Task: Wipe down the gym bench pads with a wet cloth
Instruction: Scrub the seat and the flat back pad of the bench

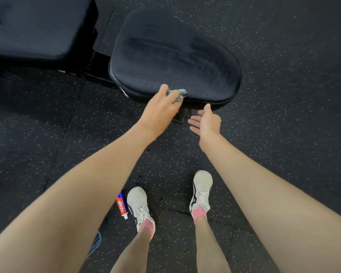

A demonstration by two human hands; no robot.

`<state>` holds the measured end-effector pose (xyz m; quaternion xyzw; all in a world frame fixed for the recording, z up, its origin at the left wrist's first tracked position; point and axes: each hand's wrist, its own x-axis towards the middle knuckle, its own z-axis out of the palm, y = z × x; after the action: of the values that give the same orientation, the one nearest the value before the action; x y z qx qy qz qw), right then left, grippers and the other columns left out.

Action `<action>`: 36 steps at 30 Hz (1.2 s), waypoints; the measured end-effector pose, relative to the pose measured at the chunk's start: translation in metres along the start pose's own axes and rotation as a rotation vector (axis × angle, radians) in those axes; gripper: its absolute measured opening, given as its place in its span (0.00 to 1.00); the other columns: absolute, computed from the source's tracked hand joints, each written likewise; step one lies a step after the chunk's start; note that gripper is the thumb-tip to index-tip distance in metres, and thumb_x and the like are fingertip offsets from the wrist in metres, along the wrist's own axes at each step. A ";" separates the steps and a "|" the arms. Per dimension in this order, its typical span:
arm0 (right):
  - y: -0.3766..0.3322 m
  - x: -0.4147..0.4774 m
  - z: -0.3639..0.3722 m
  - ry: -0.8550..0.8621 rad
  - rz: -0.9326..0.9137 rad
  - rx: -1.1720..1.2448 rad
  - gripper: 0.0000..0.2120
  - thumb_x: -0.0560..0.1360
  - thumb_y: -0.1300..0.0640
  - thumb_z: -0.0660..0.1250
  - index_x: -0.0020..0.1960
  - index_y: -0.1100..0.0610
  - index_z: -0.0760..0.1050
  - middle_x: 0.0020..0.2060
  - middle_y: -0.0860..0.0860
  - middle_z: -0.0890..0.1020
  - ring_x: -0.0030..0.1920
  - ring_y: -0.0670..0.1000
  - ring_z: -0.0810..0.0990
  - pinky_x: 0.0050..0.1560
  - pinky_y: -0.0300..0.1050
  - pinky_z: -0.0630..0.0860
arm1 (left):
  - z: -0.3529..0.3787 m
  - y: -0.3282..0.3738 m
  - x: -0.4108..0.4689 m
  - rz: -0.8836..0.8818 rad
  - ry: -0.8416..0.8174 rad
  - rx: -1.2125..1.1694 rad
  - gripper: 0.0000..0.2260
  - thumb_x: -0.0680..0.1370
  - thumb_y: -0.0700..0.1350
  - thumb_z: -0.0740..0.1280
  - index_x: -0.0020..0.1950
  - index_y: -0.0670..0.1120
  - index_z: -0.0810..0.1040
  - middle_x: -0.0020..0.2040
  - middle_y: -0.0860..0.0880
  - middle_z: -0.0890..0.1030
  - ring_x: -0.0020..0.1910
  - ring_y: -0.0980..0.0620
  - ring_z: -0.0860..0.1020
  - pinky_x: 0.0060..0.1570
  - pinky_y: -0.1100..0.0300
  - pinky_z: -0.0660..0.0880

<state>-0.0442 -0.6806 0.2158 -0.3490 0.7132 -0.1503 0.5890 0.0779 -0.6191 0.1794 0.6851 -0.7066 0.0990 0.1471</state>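
The black seat pad [175, 54] of the gym bench fills the upper middle, with damp streaks across its top. My left hand [161, 109] holds a teal and white striped cloth [179, 94] against the pad's near edge. My right hand [205, 121] hovers just below that edge, to the right of the cloth, fingers spread and holding nothing. A second, larger black bench pad [37, 26] lies at the upper left.
Black speckled rubber floor tiles [283, 95] surround the bench. A small red, white and blue tube [122, 205] lies on the floor beside my left shoe [138, 203]. My right shoe [202, 192] stands to its right. The bench's dark frame [95, 66] joins the two pads.
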 end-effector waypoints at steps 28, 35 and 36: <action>-0.004 -0.051 0.108 0.007 -0.986 -1.177 0.20 0.78 0.65 0.59 0.70 0.58 0.68 0.70 0.54 0.66 0.66 0.55 0.66 0.61 0.50 0.68 | -0.027 -0.042 -0.034 -1.394 0.393 -0.719 0.18 0.74 0.30 0.64 0.60 0.44 0.80 0.48 0.47 0.75 0.48 0.47 0.74 0.48 0.61 0.70; -0.005 -0.050 0.126 -0.024 -1.011 -1.251 0.19 0.80 0.59 0.58 0.72 0.56 0.66 0.69 0.53 0.67 0.66 0.54 0.66 0.62 0.48 0.65 | -0.018 -0.112 -0.031 -1.670 0.331 -0.783 0.18 0.75 0.31 0.62 0.59 0.45 0.81 0.54 0.45 0.80 0.53 0.48 0.77 0.48 0.70 0.68; -0.007 -0.049 0.126 -0.014 -1.015 -1.258 0.19 0.81 0.59 0.59 0.71 0.56 0.66 0.68 0.52 0.68 0.65 0.54 0.66 0.62 0.48 0.65 | -0.017 -0.125 -0.031 -1.642 0.305 -0.792 0.17 0.75 0.31 0.63 0.58 0.45 0.82 0.53 0.45 0.81 0.52 0.49 0.78 0.50 0.69 0.70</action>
<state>0.0805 -0.6273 0.2230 -0.8974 0.4150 0.0323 0.1466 0.2048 -0.5893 0.1770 0.8503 0.0456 -0.1961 0.4862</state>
